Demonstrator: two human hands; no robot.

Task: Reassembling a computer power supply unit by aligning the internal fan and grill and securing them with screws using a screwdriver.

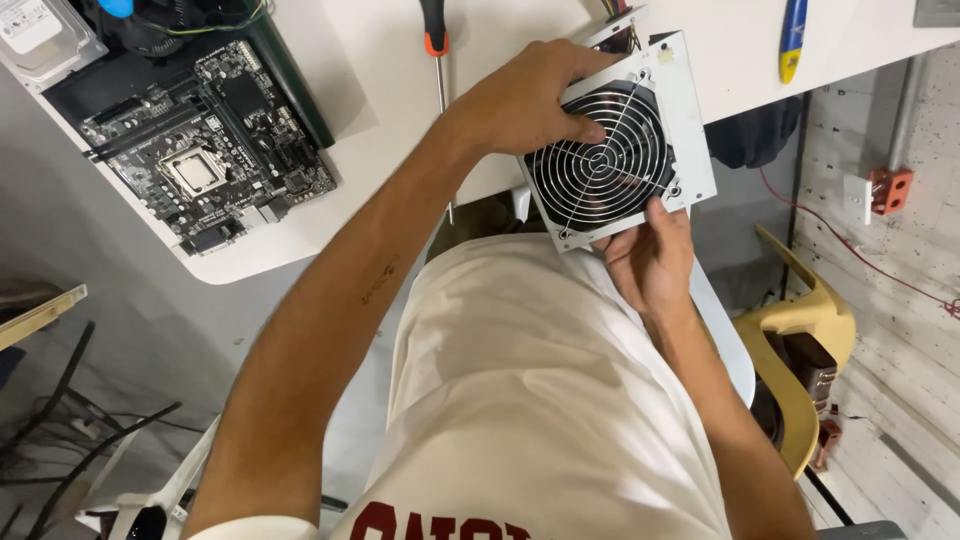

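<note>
A grey metal power supply unit [688, 120] with a round wire fan grille faces me, held just above the white table's [370, 80] near edge. My left hand [525, 100] grips its top left corner, fingers resting on the grille. My right hand [650, 262] holds the bottom edge from below, thumb on the frame. Coloured wires stick out behind the unit at the top.
A black motherboard [205, 150] lies on the table's left part, a hard drive [40, 35] at the far left corner. A red-and-black screwdriver [437, 60] lies beside my left wrist, a blue-and-yellow tool [792, 38] at the right. A yellow chair [800, 340] stands at my right.
</note>
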